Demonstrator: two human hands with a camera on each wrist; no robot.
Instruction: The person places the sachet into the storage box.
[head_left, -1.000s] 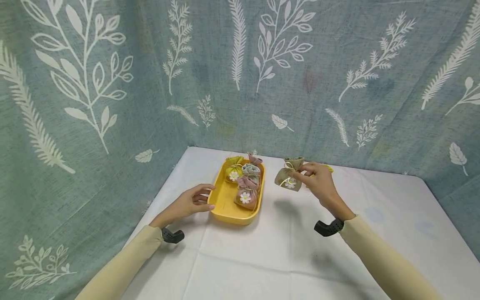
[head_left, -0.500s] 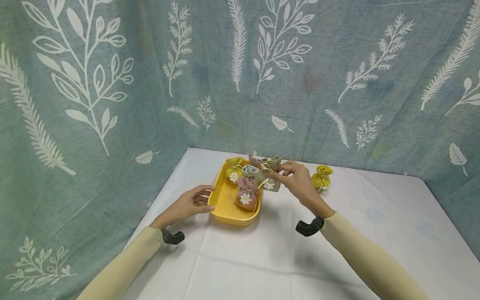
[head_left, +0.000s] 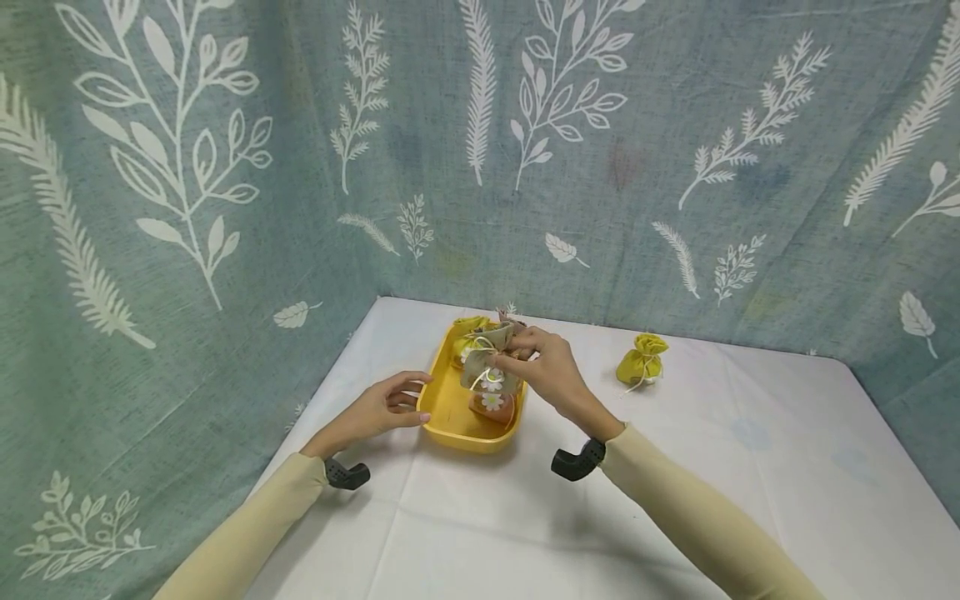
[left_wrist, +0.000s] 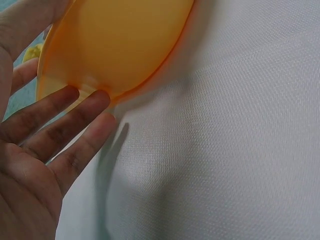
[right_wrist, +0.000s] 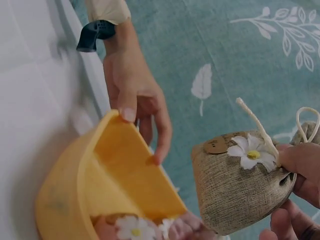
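Note:
My right hand [head_left: 551,367] pinches a grey-beige drawstring sachet [head_left: 474,373] by its neck, holding it above the yellow plastic basin [head_left: 447,408]. In the right wrist view a white daisy and a brown tag show on the linen sachet [right_wrist: 230,190]. My left hand [head_left: 386,404] is at the basin's left side, its fingers extended; in the left wrist view the fingertips [left_wrist: 102,100] touch the outer wall. A yellow sachet [head_left: 471,323] and a pink one [head_left: 491,407] with a daisy sit in the basin. The held sachet and right hand partly hide the contents.
Another yellow sachet [head_left: 640,362] stands on the white tablecloth [head_left: 720,467], right of the basin. Behind and to the left hangs a green-blue curtain [head_left: 465,242] with white leaf prints.
My right hand has carried the grey-beige sachet leftward from beside the basin to over it, leaving the yellow sachet on the table uncovered. The left hand has stayed at the basin.

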